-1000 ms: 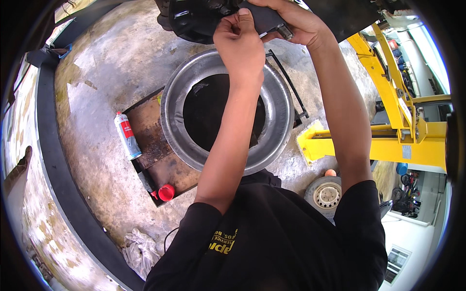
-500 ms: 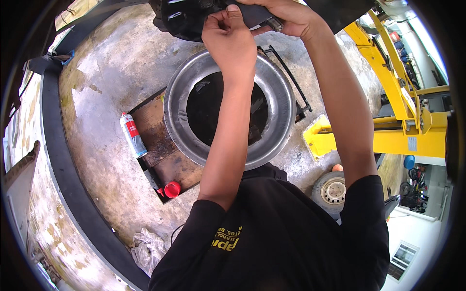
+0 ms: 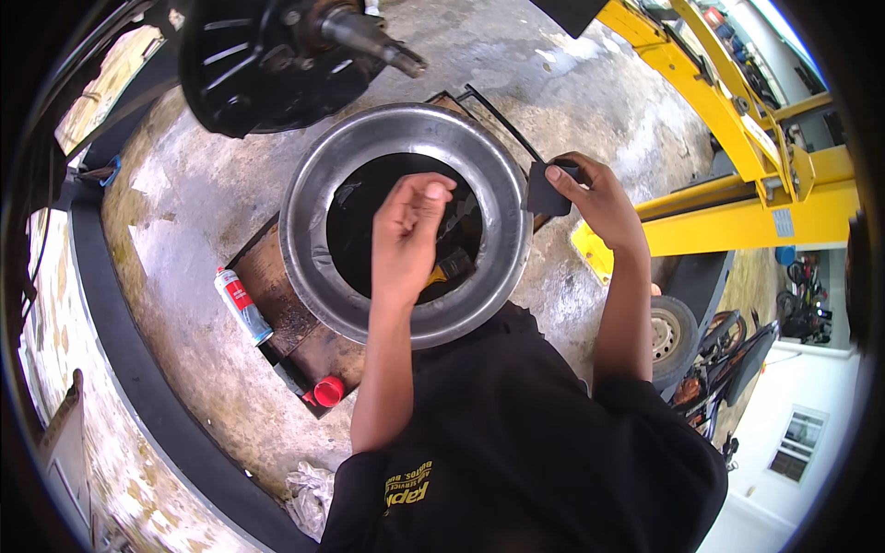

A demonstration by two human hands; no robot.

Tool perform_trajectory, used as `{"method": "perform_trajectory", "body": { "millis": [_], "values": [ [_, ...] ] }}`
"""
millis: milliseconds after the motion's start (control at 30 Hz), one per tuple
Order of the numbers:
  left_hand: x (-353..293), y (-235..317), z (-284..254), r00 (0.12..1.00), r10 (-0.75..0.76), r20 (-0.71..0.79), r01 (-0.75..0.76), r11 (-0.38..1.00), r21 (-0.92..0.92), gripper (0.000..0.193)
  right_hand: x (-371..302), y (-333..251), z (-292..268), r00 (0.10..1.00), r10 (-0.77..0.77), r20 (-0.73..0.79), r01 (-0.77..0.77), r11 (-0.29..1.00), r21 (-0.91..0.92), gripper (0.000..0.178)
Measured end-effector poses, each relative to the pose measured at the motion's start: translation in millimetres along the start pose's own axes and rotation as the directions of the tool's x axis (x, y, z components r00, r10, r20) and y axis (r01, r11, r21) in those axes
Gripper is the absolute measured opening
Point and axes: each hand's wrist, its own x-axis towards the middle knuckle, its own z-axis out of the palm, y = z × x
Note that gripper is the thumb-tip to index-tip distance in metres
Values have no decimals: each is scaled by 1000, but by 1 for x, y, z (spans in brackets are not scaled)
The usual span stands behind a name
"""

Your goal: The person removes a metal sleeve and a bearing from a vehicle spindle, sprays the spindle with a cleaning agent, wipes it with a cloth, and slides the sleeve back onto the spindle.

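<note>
My right hand (image 3: pixel 599 198), at the right rim of the metal basin (image 3: pixel 309 276), pinches a flat black piece (image 3: pixel 550 192) between thumb and fingers. It looks like a folded sheet of sandpaper. Over the basin hovers my left hand (image 3: pixel 410 226), its fingers curled in and the thumb against them; whatever they hold, if anything, is hidden. Dark liquid and a brush with a yellow part (image 3: pixel 449 269) show inside the basin. Beyond my hands, at the top, a bare metal spindle (image 3: pixel 373 41) sticks out of a black round backing plate (image 3: pixel 263 74).
Under the basin lies a stained wooden board (image 3: pixel 313 341) in a black frame. A spray can (image 3: pixel 243 304) and a red cap (image 3: pixel 327 391) are at its left. Yellow lift steel (image 3: pixel 747 217) and a wheel (image 3: pixel 671 336) stand at the right. Crumpled plastic (image 3: pixel 309 498) lies at lower left.
Both hands have left the spindle and come down toward the basin, the right one with the black piece. The spindle and the brush now show, and the view has shifted.
</note>
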Motion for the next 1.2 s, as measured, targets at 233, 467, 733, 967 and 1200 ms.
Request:
{"method": "perform_trajectory", "body": {
  "millis": [233,467,733,967,1200],
  "values": [
    [-1,-5,-28,966,-104,-235,165,952,257,27,25,173,-43,913,151,-379,-290,894,-342,47],
    [-1,-24,28,885,-180,-429,315,911,268,27,53,240,10,934,286,-213,-331,919,-216,36],
    [13,-45,129,860,-201,-469,384,860,336,26,88,267,0,974,-57,-218,11,979,-203,39],
    [22,-45,162,871,-175,-458,361,862,356,25,141,269,33,997,61,38,-57,995,-83,37],
    [28,-47,177,887,-144,-439,344,839,421,24,133,270,44,996,-85,11,83,931,-356,39]
  ]
}}
